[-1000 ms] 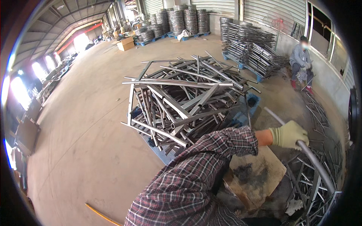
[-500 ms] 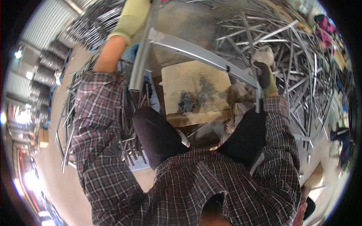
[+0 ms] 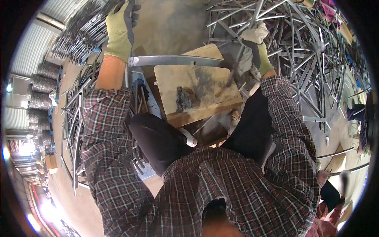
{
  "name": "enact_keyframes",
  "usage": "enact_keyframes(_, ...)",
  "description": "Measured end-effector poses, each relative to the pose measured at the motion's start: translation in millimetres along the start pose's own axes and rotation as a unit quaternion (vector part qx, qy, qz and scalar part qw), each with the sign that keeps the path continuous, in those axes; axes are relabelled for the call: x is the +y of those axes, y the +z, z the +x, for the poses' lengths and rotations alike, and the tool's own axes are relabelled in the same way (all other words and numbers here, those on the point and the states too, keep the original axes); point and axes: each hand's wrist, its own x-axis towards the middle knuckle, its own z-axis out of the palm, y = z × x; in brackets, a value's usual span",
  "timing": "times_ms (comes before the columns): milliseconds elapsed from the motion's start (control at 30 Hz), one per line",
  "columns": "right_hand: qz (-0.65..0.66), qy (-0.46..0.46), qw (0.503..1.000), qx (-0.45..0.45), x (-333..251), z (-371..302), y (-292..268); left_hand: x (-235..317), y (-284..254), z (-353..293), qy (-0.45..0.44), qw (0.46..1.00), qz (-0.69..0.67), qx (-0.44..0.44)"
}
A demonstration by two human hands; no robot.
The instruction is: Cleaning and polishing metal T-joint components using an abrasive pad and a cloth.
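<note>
A grey metal tube frame (image 3: 177, 60) hangs in front of me, its flat crossbar nearly level. My left hand (image 3: 121, 31), in a yellow-green glove with a grey palm, has its fingers wrapped round the frame's left side tube. On the right, my right hand (image 3: 258, 51), in a similar glove, closes round the right side of the frame, with a whitish rag (image 3: 245, 59) bunched at its fingers. Below the crossbar lies a tan board (image 3: 205, 79) with black smudges, between my knees. The glove and rag hide much of the right tube.
Loose metal tubes (image 3: 300, 55) are heaped at the right. More tubes (image 3: 75, 134) lie on the left, and stacked tubes (image 3: 79, 39) stand farther back. At the lower right, another person's hand (image 3: 323, 176) is near dark curved rods (image 3: 351, 169). A cardboard box (image 3: 51, 164) sits far left.
The frame has turned so its crossbar goes from slanting to nearly level. My left hand sits lower and farther left in the view; my right hand has shifted up and left.
</note>
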Motion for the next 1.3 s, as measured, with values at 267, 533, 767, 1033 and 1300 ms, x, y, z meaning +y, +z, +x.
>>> enact_keyframes(267, -0.401, -0.273, 0.849, -0.211, 25, -12, -40, -4, 49, -50, -0.108, 0.959, -0.225, 0.135)
enact_keyframes(533, -0.255, -0.071, 0.933, -0.245, 46, -6, -80, -41, 93, -99, -0.139, 0.947, -0.259, 0.128)
enact_keyframes(767, -0.14, -0.053, 0.97, -0.192, 38, -12, -57, -37, 98, -78, -0.121, 0.963, -0.171, 0.171)
enact_keyframes(1033, -0.125, 0.045, 0.978, -0.162, 47, -8, -55, -68, 88, -74, -0.192, 0.957, -0.123, 0.182)
enact_keyframes(1300, -0.095, 0.039, 0.991, -0.082, 17, -15, -17, -73, 91, -86, -0.236, 0.914, -0.222, 0.245)
